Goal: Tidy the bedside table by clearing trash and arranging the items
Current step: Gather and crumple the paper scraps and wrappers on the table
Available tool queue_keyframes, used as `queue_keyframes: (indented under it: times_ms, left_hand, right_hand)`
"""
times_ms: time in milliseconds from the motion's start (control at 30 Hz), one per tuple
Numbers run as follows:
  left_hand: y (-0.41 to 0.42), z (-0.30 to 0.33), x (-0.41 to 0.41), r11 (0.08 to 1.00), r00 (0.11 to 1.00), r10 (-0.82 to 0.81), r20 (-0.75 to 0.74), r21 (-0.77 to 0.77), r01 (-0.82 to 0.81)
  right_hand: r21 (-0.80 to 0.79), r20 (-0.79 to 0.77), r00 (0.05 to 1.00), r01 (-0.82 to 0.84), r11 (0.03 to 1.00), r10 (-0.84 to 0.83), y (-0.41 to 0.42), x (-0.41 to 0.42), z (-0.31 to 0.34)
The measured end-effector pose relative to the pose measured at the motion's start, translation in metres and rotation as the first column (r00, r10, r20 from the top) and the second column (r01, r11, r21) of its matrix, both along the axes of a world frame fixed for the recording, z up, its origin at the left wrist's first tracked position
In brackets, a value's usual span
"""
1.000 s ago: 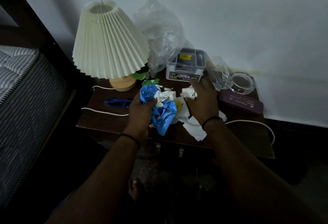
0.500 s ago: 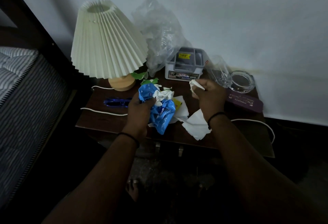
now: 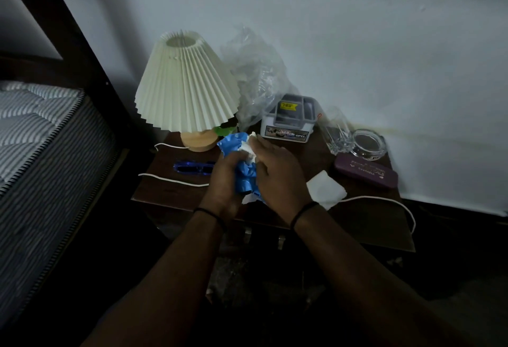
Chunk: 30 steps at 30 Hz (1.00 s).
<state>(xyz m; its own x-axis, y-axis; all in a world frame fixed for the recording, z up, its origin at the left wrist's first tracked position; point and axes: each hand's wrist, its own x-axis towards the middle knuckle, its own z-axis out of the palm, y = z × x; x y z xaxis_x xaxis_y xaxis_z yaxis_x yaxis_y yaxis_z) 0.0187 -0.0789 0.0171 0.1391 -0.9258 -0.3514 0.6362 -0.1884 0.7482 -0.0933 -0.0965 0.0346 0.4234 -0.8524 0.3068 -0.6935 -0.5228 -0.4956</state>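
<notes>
the left hand (image 3: pixel 229 181) grips a wad of blue wrappers (image 3: pixel 242 165) and white paper near the middle of the bedside table (image 3: pixel 170 192), fingers curled round it. the right hand (image 3: pixel 277 173) lies over the wad's right side with fingers fairly straight, pressing a white scrap (image 3: pixel 250 150) in. the bundle looks loose, so pieces could likely slip out when lifted, since only one hand truly clamps it. a flat white tissue (image 3: pixel 325 190) lies uncollected just right of the right wrist. the lamp (image 3: pixel 187 85) stands close on the far left. a clear plastic bag (image 3: pixel 255 77), small box (image 3: pixel 288 120), glass tumbler (image 3: pixel 336 132) and ashtray (image 3: pixel 368 144) crowd the far side; a careless sweep might topple the tumbler. blue sunglasses (image 3: pixel 192 167) lie left of the hands, a purple case (image 3: pixel 365 172) right.
</notes>
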Motion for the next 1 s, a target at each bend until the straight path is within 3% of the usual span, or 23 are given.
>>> queue_keyframes:
  times_ms: [67,200,333,467,533,600,700,800,867,1000]
  left_hand:
    - [0.001,0.003,0.001,0.998,0.991,-0.046,-0.122,-0.043,0.041]
    - [0.003,0.010,-0.012,0.996,0.993,-0.073,0.095,-0.039,0.077]
    - [0.008,0.016,-0.029,0.991,0.988,-0.113,0.103,-0.061,0.120]
    - [0.020,0.024,-0.046,0.974,0.982,-0.177,0.065,-0.128,0.185]
    - [0.027,0.027,-0.054,0.967,0.975,-0.203,0.093,-0.136,0.214]
    - [0.032,0.030,-0.062,0.962,0.962,-0.209,0.178,-0.138,0.234]
    - [0.043,0.038,-0.077,0.956,0.894,-0.125,0.431,-0.191,0.225]
    - [0.053,0.049,-0.088,0.913,0.735,-0.015,0.678,-0.290,0.286]
    - [0.057,0.060,-0.095,0.886,0.676,-0.021,0.737,-0.299,0.354]
    - [0.065,0.091,-0.112,0.833,0.692,-0.084,0.717,-0.331,0.443]
  right_hand:
    - [-0.009,0.041,0.999,0.004,1.000,-0.004,-0.001,-0.008,0.006]
    - [0.205,0.395,0.909,0.053,0.977,-0.132,0.003,-0.034,0.019]
    - [0.376,0.416,0.860,0.135,0.917,-0.297,0.005,-0.063,0.032]
    - [0.705,0.519,0.784,-0.166,0.690,-0.341,0.018,-0.087,0.046]
    - [0.753,0.561,0.755,-0.295,0.588,-0.340,0.025,-0.101,0.052]
    - [0.774,0.547,0.774,-0.320,0.547,-0.320,0.032,-0.113,0.056]
    - [0.782,0.519,0.784,-0.275,0.559,-0.341,0.043,-0.128,0.064]
    - [0.765,0.506,0.770,-0.191,0.615,-0.390,0.049,-0.139,0.076]
    - [0.743,0.516,0.744,-0.140,0.654,-0.426,0.052,-0.146,0.088]
    - [0.695,0.528,0.702,-0.033,0.718,-0.479,0.055,-0.164,0.115]
